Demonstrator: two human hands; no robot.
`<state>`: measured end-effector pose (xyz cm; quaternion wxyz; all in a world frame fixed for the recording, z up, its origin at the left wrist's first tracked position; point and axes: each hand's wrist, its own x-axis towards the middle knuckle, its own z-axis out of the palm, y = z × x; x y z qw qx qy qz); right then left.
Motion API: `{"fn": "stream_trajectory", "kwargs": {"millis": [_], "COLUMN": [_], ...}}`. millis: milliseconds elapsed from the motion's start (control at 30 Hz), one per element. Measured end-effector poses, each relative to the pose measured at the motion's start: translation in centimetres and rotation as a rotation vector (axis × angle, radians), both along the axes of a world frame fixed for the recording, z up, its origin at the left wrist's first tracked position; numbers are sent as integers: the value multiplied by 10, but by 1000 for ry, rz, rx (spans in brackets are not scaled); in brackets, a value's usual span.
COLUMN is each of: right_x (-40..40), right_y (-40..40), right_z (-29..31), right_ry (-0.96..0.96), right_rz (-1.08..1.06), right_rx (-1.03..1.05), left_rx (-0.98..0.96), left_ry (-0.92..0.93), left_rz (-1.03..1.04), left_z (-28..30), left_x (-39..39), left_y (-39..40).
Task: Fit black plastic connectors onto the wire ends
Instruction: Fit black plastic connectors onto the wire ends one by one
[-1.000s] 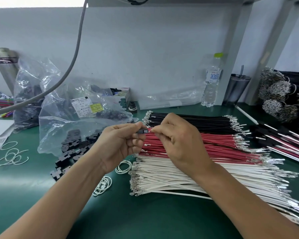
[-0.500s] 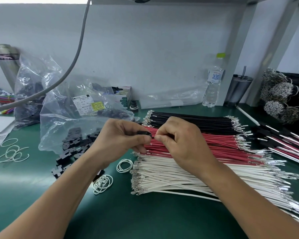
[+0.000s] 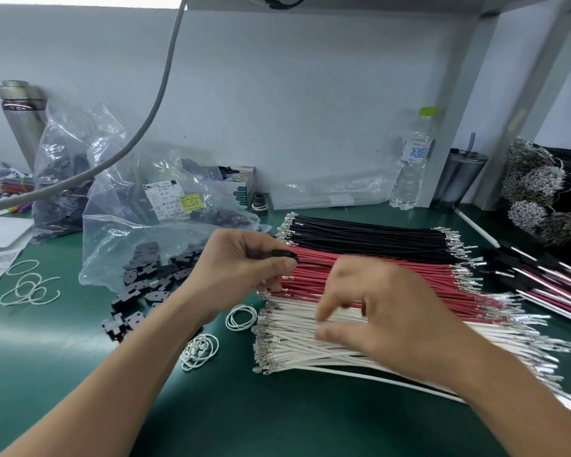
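We see a small black plastic connector (image 3: pixel 285 254) with one thin black wire (image 3: pixel 314 262) trailing from it, pinched in the left hand (image 3: pixel 244 275) over the red wire row (image 3: pixel 370 278). The blurred right hand (image 3: pixel 376 311) hovers loosely spread above the white wires (image 3: pixel 297 344).

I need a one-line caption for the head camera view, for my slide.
Left hand pinches a black connector with a black wire attached; right hand hovers over the white wires.

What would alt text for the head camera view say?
A left hand pinches a black connector with a black wire attached, while the blurred right hand reaches over stacked black, red and white wires on a green table.
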<state>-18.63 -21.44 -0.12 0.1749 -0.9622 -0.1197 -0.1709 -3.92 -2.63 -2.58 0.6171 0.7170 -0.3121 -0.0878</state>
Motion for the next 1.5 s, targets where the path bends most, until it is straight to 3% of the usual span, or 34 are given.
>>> {"fn": "stream_trajectory", "kwargs": {"millis": [67,200,367,467,733,1033,1167,1333,1500], "right_x": [-9,-8,1,14,24,14,16,14,10], "right_y": [9,12,4,-5,-12,-12,-12,-13,-8], "right_z": [-16,-27,-14,1,-5,3,-3,-3,3], "right_ry": [96,57,57,-44,-360,-624,-601,-593,-604], "right_rz": [50,49,33,-14,-130,-88,-115,-106,-91], "right_rx": [-75,-59,220,339,171,-8,-198,-153,-254], "left_rx": [-5,20,-31,-56,-83,-90,-102,-119,-145], "left_ry": [1,-15,25,35,71,132,161,192,211], "left_rz": [5,9,28,22,-21,-27,-52,-99,-138], "left_z": [-1,-5,-5,-4,0,4,5,7,9], "left_x": [-2,-6,-2,-1,-1,-3,-3,-6,-5], "left_y": [-2,-7,-6,-4,-1,0,1,0,3]}}
